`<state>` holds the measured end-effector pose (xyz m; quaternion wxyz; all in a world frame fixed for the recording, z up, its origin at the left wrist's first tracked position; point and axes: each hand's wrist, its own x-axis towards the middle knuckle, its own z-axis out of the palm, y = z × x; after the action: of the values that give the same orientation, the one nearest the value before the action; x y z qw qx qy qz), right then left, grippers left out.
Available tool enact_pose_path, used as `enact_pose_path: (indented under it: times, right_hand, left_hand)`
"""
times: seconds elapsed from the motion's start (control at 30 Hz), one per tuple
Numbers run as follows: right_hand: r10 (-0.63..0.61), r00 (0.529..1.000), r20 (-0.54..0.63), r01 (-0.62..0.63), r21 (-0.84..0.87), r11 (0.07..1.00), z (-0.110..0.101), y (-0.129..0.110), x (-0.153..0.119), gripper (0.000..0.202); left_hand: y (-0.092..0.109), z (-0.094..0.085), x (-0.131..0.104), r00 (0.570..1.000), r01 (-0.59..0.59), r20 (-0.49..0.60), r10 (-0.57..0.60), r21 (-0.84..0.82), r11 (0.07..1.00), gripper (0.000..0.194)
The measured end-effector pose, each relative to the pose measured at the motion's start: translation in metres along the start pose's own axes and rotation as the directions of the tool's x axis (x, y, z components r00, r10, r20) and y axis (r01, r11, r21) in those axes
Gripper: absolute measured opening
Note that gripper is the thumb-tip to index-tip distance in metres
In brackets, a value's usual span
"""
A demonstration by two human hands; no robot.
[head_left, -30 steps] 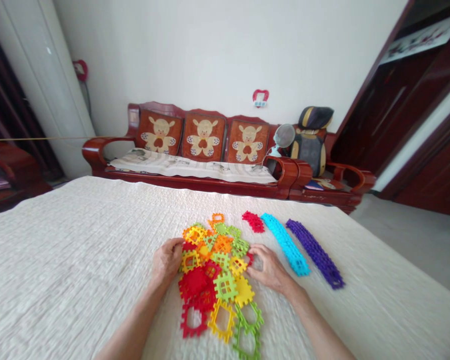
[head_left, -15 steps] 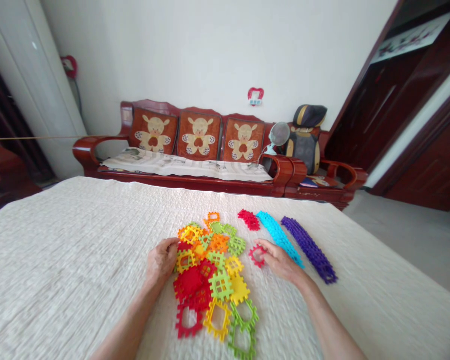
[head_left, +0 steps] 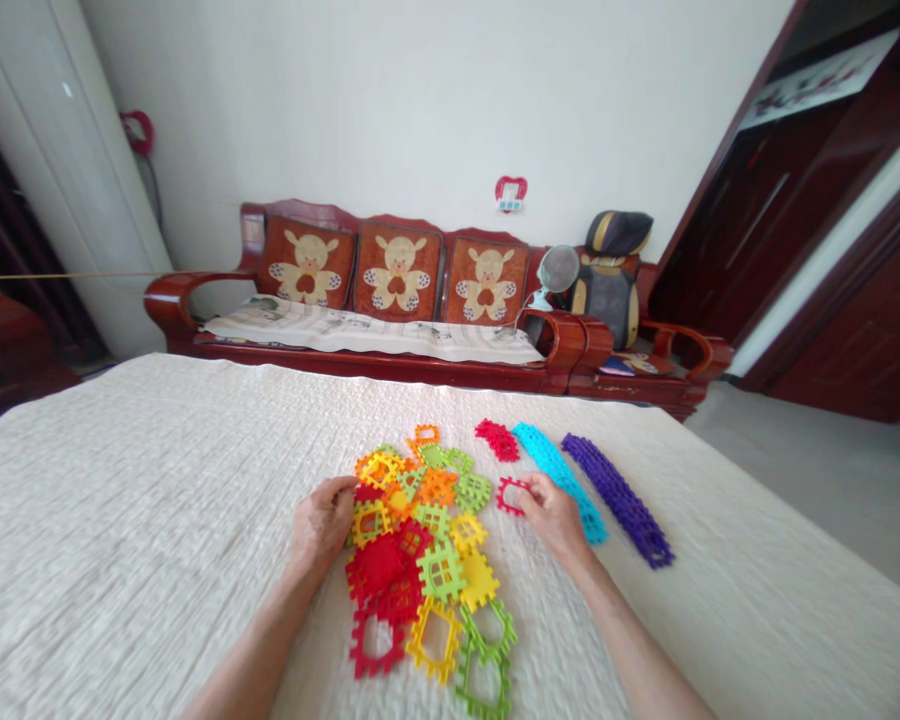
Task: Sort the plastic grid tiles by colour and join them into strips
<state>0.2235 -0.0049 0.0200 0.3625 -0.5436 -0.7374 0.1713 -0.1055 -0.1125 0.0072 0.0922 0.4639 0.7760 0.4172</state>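
Head view: the right hand (head_left: 551, 508) is pinching a red toy frame (head_left: 502, 497), right of the mixed pile (head_left: 441, 571). The left hand (head_left: 326, 515) is curling at the pile's left edge; whether it's gripping anything, I can't tell. The right hand is passing close to the blue row (head_left: 559, 475), right of the pile, so a bump could mess it up.

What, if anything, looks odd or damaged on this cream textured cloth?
Nothing looks spilled or damaged; the jumbled heap of multicoloured notched plastic pieces just looks untidy compared with the neat, curved purple plastic row.
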Motion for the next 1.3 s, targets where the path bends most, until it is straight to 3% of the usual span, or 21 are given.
enact_pose_path:
  times: [0.1, 0.2, 0.37, 0.47, 0.57, 0.63, 0.8, 1.0, 1.3]
  right_hand:
    - [-0.079, 0.997, -0.015, 0.075, -0.173, 0.982, 0.002, -0.003, -0.004, 0.024]
    - [-0.159, 0.987, -0.013, 0.151, -0.241, 0.959, 0.001, -0.005, -0.006, 0.027]
    - [-0.251, 0.947, 0.199, 0.293, -0.226, 0.929, -0.002, -0.009, -0.008, 0.036]
    - [-0.235, 0.942, 0.239, 0.293, -0.244, 0.925, -0.005, -0.009, -0.011, 0.034]
    - [-0.184, 0.966, 0.182, 0.222, -0.216, 0.951, -0.008, -0.006, -0.006, 0.036]
    - [-0.169, 0.983, 0.075, 0.180, -0.186, 0.966, -0.006, -0.004, 0.005, 0.040]
    - [-0.150, 0.974, -0.169, 0.120, -0.176, 0.977, 0.020, -0.005, 0.044, 0.045]
    - [-0.132, 0.947, -0.292, 0.067, -0.223, 0.972, 0.051, 0.006, 0.059, 0.046]
    - [-0.143, 0.944, -0.297, 0.057, -0.280, 0.958, 0.058, 0.018, 0.055, 0.047]
  left_hand:
    - [0.002, -0.001, 0.000, 1.000, 0.011, -0.002, -0.011, 0.006, 1.000, 0.027]
    - [0.003, -0.002, 0.000, 1.000, 0.019, -0.007, -0.019, 0.015, 1.000, 0.027]
    - [0.002, -0.001, 0.000, 1.000, 0.018, -0.005, -0.018, 0.009, 1.000, 0.028]
    - [0.001, 0.000, 0.000, 1.000, 0.006, -0.009, -0.006, 0.006, 1.000, 0.027]
    - [0.002, 0.000, -0.001, 1.000, 0.003, -0.020, -0.003, 0.008, 1.000, 0.027]
    - [0.002, 0.000, -0.001, 1.000, 0.000, -0.021, 0.000, 0.007, 1.000, 0.026]
    - [-0.001, 0.001, 0.000, 1.000, -0.007, -0.009, 0.007, -0.003, 1.000, 0.027]
    - [-0.004, 0.003, 0.001, 1.000, -0.018, -0.003, 0.018, -0.003, 1.000, 0.029]
    - [-0.004, 0.003, 0.001, 1.000, -0.010, -0.021, 0.010, -0.001, 1.000, 0.029]
